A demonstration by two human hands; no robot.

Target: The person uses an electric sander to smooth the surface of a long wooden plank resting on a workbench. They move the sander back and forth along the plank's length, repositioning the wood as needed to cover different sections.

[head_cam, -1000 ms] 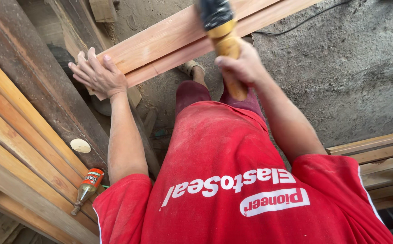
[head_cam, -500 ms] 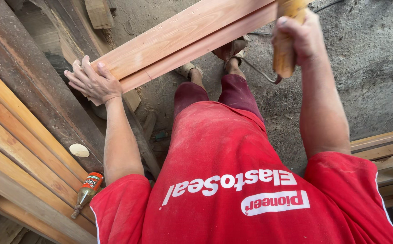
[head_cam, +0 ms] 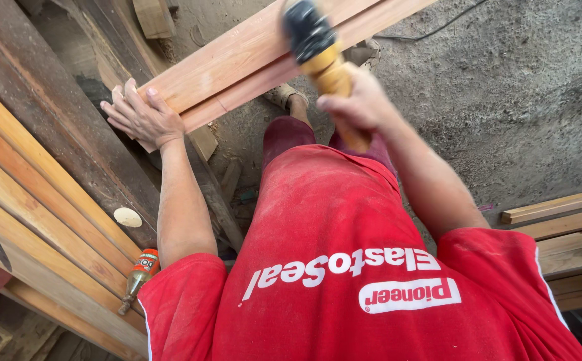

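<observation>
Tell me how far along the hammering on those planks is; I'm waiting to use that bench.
Done: two long reddish wooden planks lie stacked edge to edge. In hand: the left hand presses their end flat, while the right hand holds a yellow-handled, black-headed hammer raised over them. Left: no nail or joint shows, so progress can't be judged.

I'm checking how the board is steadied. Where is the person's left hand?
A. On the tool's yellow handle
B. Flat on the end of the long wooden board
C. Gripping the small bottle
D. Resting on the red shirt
B: the left hand lies spread on the wooden board near its end, while the right hand holds the yellow-handled tool.
</observation>
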